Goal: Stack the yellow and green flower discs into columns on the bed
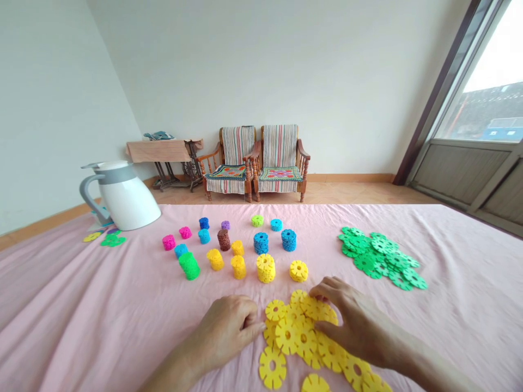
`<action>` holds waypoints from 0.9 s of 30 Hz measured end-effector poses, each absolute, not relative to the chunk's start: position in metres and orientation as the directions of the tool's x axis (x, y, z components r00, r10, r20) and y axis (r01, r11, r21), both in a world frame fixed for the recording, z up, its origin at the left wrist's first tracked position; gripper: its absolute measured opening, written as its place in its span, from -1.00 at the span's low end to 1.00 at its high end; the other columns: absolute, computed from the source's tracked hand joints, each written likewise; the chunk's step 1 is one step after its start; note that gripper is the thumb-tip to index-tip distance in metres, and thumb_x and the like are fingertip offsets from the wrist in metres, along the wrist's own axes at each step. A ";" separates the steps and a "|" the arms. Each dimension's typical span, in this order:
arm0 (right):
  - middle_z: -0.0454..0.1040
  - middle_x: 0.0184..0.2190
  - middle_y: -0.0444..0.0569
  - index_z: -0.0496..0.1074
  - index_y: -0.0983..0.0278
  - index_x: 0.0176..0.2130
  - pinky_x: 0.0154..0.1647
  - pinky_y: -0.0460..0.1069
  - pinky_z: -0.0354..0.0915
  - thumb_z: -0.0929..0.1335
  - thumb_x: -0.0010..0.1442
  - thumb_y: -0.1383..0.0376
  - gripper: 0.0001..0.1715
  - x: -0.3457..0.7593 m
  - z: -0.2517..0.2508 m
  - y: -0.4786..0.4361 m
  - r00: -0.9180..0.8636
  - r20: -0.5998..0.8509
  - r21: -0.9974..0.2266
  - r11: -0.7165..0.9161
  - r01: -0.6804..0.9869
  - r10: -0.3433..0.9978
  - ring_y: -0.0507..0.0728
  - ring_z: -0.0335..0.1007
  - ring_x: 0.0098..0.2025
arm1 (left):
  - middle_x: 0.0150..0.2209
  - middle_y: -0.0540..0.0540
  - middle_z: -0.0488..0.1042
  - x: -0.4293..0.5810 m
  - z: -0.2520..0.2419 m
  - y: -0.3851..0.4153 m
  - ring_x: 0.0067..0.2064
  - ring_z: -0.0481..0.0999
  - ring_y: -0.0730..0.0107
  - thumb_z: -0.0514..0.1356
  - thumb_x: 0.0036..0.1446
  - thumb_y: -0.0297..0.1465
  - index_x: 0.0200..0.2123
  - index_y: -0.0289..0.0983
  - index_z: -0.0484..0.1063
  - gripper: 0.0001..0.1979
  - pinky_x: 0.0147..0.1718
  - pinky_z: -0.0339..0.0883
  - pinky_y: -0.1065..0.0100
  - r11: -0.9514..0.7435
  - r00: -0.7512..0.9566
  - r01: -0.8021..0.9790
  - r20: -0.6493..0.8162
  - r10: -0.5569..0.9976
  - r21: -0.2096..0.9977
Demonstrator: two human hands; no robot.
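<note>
A loose pile of yellow flower-shaped slotted discs (305,337) lies in front of me. At its left edge is my left hand (231,326), fingers curled in and thumb tip by the outer discs; whatever the fingers may hold is hidden. My right hand (353,316) reaches over the pile's right side, thumb and fingers spread apart, touching the discs. Just beyond stand a tall stack of yellow discs (266,268) and a shorter yellow stack (298,271).
Several stacks stand farther back, among them a green stack (189,265), a brown stack (223,240) and a blue stack (289,240). Loose green discs (379,256) lie heaped at right. A white jug (128,198) stands at left on the pink cloth (134,321).
</note>
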State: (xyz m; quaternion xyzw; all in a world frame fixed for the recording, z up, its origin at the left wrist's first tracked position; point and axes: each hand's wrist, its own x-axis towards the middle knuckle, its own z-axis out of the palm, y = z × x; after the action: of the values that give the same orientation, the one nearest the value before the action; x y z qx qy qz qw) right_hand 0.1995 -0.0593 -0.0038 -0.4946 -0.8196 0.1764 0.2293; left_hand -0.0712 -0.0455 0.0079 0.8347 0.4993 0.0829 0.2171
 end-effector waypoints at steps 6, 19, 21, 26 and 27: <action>0.41 -0.30 -0.05 0.38 0.23 -0.20 -0.27 0.03 0.28 0.36 0.00 0.37 -0.72 0.199 -0.002 -0.035 -0.326 0.287 -0.554 0.434 0.710 0.901 0.11 0.36 -0.28 | -0.58 0.10 0.25 -0.073 0.003 -0.044 -0.52 0.21 0.54 0.14 0.04 -0.45 -0.64 -0.29 0.14 -0.72 -0.54 -0.06 0.42 -0.428 0.503 0.783 -0.054 0.863 0.451; 0.41 -0.31 -0.04 0.41 0.26 -0.24 -0.22 0.05 0.29 0.38 -0.01 0.36 -0.76 0.179 -0.013 0.016 -0.317 0.404 -0.484 0.494 0.722 0.858 0.13 0.38 -0.26 | -0.57 0.09 0.26 -0.073 0.005 -0.045 -0.51 0.25 0.53 0.15 0.04 -0.45 -0.64 -0.29 0.15 -0.72 -0.53 -0.03 0.42 -0.448 0.524 0.774 -0.056 0.850 0.447; 0.41 -0.31 -0.03 0.41 0.25 -0.23 -0.22 0.05 0.29 0.38 0.01 0.35 -0.76 0.181 -0.013 0.016 -0.335 0.397 -0.475 0.504 0.722 0.854 0.14 0.38 -0.25 | -0.57 0.09 0.26 -0.073 0.006 -0.045 -0.51 0.25 0.53 0.15 0.04 -0.45 -0.64 -0.29 0.14 -0.72 -0.53 -0.03 0.42 -0.443 0.522 0.776 -0.065 0.850 0.449; 0.42 -0.28 -0.03 0.39 0.25 -0.19 -0.27 0.03 0.30 0.36 0.06 0.30 -0.76 0.188 -0.005 0.006 -0.321 0.399 -0.510 0.498 0.701 0.859 0.11 0.39 -0.27 | -0.57 0.10 0.25 -0.074 0.004 -0.045 -0.51 0.25 0.54 0.17 0.04 -0.44 -0.63 -0.29 0.14 -0.72 -0.53 -0.04 0.43 -0.442 0.517 0.781 -0.060 0.854 0.441; 0.42 -0.29 -0.04 0.39 0.25 -0.21 -0.29 0.02 0.30 0.35 0.07 0.30 -0.78 0.190 -0.002 0.002 -0.314 0.387 -0.518 0.486 0.704 0.867 0.10 0.38 -0.29 | -0.57 0.10 0.26 -0.075 0.004 -0.045 -0.51 0.24 0.54 0.16 0.04 -0.45 -0.63 -0.29 0.14 -0.72 -0.53 -0.04 0.43 -0.443 0.517 0.780 -0.058 0.854 0.443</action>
State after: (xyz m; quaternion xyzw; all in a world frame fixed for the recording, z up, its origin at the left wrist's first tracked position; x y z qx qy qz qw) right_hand 0.1904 0.0021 -0.0024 -0.4905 -0.8004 0.1275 0.3201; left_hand -0.0745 -0.0447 0.0039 0.8448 0.4835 0.0872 0.2120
